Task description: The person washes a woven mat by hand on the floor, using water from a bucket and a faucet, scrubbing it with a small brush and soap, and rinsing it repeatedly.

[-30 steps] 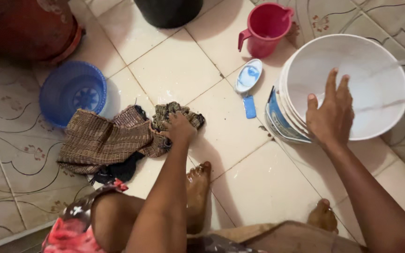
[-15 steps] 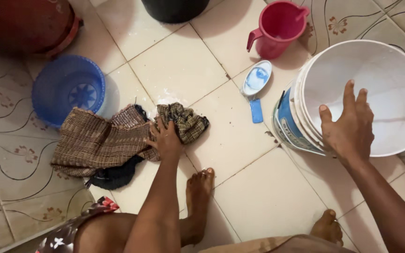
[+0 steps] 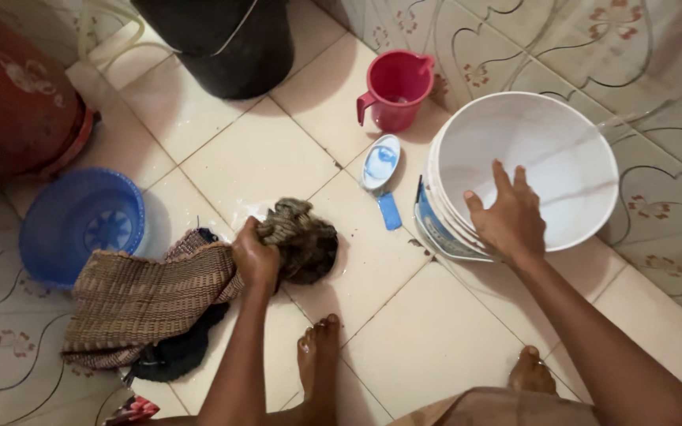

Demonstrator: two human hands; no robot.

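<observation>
**Washing on a tiled floor: one hand on the cloth, one on the bucket**

While the person crouches barefoot, the head view shows the left hand (image 3: pixel 256 256) clenched around a bunched, wet brown woven cloth (image 3: pixel 151 296), whose loose end trails left across the floor (image 3: pixel 436 331). Palm down, fingers spread, the right hand (image 3: pixel 507 221) rests on the near rim of a tilted white bucket (image 3: pixel 530 170), apparently steadying it. Between the hands lie a soap dish (image 3: pixel 380 162) and blue bar (image 3: pixel 389 211); beyond stands a pink jug (image 3: pixel 395 88).

Dim warm light, soft shadows
</observation>
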